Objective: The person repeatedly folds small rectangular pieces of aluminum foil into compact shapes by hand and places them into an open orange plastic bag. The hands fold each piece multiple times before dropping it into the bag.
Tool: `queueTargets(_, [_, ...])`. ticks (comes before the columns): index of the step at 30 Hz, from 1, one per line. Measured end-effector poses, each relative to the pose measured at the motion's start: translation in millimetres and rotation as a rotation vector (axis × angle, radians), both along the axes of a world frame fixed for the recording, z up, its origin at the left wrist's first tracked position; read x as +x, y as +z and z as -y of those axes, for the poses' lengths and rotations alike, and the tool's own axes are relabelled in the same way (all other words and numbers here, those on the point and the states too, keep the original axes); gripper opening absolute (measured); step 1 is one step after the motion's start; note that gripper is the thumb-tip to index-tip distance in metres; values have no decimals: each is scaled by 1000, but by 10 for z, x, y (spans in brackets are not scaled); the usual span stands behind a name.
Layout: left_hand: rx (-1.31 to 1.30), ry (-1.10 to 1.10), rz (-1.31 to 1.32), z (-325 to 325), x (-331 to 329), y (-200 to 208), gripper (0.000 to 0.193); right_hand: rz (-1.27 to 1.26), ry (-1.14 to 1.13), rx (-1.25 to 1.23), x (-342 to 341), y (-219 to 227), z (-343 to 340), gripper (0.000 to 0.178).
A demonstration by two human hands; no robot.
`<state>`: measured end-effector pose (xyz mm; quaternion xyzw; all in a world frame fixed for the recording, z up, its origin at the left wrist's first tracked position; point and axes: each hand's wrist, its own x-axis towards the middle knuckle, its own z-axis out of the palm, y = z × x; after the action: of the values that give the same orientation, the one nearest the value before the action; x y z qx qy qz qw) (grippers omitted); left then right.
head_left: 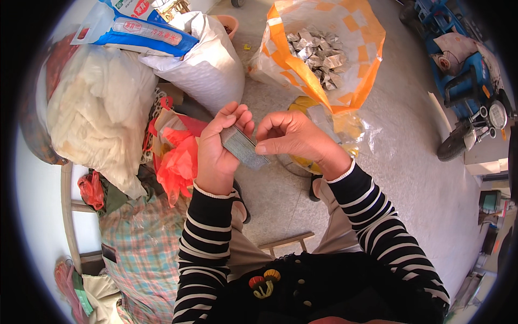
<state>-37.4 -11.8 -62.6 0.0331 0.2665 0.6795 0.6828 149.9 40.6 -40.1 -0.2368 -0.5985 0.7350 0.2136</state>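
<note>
A thick stack of thin grey, silvery paper sheets (pixel 244 147) rests in my left hand (pixel 220 146), whose thumb and fingers are closed round its upper end. My right hand (pixel 294 139) comes from the other side, fingers curled, with thumb and fingertips pinched at the stack's right edge. Whether a single sheet is lifted there is too small to tell. Beyond my hands stands an open plastic bag with orange squares (pixel 372 59), and many folded silver foil pieces (pixel 322 56) lie inside it.
Left of me are a white woven sack (pixel 216 70), a blue-and-white package (pixel 151 35), a cream cloth bundle (pixel 100 102), a red plastic bag (pixel 181 159) and plaid cloth (pixel 143 232). Clear plastic (pixel 356 132) lies below the orange bag. A blue electric vehicle (pixel 475 81) stands at right.
</note>
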Motion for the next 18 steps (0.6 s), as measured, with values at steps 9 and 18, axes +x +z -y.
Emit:
queueTargets(9, [45,16,8,-16,-15,-3,32,-10,-99,9,9,-58,-19,6])
queueTargets(18, [58,-15,-6,-20,-6,-16,36,13,-109,-103,16,-36,-3,4])
